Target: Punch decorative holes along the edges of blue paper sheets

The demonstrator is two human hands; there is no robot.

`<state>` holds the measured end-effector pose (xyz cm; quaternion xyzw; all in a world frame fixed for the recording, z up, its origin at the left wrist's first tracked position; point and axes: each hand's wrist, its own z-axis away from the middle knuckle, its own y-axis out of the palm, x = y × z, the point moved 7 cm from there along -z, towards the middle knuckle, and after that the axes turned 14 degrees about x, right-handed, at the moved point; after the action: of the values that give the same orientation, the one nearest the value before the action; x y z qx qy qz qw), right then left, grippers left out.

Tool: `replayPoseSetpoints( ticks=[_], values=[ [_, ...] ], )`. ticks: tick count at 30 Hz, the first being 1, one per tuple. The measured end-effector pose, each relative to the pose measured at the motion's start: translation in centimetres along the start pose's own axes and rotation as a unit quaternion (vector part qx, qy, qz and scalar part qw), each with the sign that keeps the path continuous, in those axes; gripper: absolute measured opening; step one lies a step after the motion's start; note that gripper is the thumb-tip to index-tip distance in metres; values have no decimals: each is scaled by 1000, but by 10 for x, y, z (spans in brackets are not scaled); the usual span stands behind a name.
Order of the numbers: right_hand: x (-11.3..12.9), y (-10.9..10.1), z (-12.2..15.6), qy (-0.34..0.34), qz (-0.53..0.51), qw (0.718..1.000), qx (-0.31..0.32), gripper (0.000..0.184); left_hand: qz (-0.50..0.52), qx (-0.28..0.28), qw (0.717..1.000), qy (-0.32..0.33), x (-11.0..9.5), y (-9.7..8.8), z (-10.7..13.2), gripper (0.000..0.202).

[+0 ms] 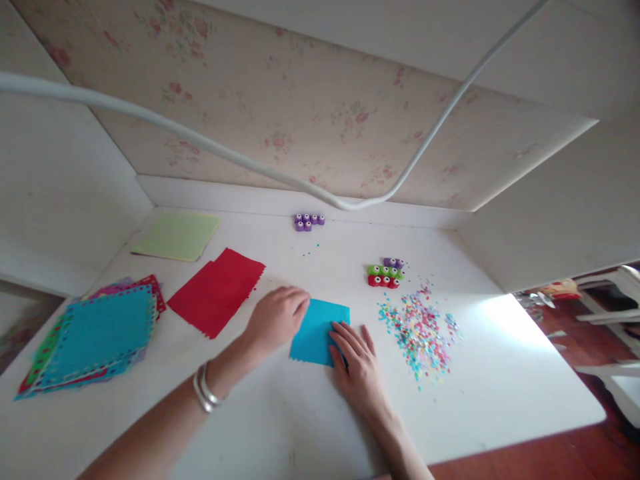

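A blue sheet of paper lies on the white table in front of me, its lower edge notched. My left hand is over the sheet's left edge, fingers curled together; whatever they hold, if anything, is hidden. Flat on the paper's right side rests my right hand, fingers stretched out and slightly spread. To the left lies red paper with small cut-outs along its edges.
Loose colourful confetti covers the right side. Behind it stand green punches, red punches and purple punches; more purple punches stand near the wall. Punched sheets and pale green paper lie left. A white cable hangs across.
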<state>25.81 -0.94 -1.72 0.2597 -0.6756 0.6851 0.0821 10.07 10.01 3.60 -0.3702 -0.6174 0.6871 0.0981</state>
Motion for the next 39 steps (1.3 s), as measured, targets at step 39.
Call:
replayPoseSetpoints(
  ticks=[39],
  values=[
    [-43, -32, -21, 160, 49, 986, 13, 48, -67, 131, 987, -70, 75, -1, -2, 22]
  ],
)
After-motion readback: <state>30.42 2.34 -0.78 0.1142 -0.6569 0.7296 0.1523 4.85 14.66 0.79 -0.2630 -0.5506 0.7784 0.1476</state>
